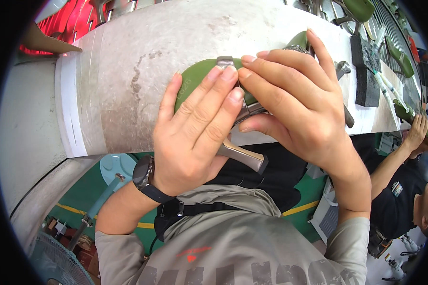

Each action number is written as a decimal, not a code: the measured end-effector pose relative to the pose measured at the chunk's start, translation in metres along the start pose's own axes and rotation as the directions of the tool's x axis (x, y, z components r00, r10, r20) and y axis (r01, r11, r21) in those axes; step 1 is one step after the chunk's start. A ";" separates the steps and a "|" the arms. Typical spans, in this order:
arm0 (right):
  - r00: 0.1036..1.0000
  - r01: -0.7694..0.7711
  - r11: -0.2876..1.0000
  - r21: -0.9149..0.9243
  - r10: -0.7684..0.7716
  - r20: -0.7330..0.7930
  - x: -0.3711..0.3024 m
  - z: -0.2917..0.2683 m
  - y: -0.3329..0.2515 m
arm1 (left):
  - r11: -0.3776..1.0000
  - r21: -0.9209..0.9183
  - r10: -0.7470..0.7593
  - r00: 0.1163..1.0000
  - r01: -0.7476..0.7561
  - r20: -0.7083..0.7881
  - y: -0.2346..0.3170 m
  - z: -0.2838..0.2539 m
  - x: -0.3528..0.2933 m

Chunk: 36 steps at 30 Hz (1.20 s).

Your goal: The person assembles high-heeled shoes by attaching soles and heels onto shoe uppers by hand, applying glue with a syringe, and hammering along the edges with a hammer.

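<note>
Grey shirt front [233, 242] nearest, lower edge. Beyond it, both bare hands on a green tool [188, 80] at the near side of the bench [116, 90]. Left hand [192, 123]: fingers straight, flat across the green shell; thumb mostly hidden, so cannot tell if it clamps. Right hand [297, 97]: closed on the tool, fingertips on top, thumb at the near side.

Handling, judged by look: shell hard, smooth, perhaps slippery; metal parts suggest moderate weight; finish likely scratches. Best holds: the shell's broad sides, or the metal handle [245, 158], which juts past the bench's near edge and could snag clothing.

Room: widest leftward along the bench. Tighter rightward: dark block [365, 71] with pen-like sticks; farther off, a co-worker's hand [417, 129].
</note>
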State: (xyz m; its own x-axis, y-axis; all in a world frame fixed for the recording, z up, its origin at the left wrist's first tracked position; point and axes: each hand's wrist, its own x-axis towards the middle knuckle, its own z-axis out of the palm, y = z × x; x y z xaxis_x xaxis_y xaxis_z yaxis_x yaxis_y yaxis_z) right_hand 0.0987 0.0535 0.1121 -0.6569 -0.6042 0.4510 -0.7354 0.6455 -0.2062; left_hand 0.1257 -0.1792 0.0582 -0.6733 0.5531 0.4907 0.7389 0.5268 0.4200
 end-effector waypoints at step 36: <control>0.750 -0.603 0.781 0.161 0.624 -0.217 -0.093 -0.019 0.033 | 0.949 -0.283 -0.075 0.972 0.138 0.221 -0.012 -0.006 0.073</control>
State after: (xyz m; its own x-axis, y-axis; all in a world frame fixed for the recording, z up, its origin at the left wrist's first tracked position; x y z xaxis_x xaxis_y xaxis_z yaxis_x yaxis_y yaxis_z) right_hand 0.1387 0.1398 0.0799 -0.9159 0.0509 0.3982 -0.2050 0.7934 -0.5731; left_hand 0.0675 -0.1492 0.0941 -0.7159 0.6409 0.2770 0.6162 0.3933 0.6824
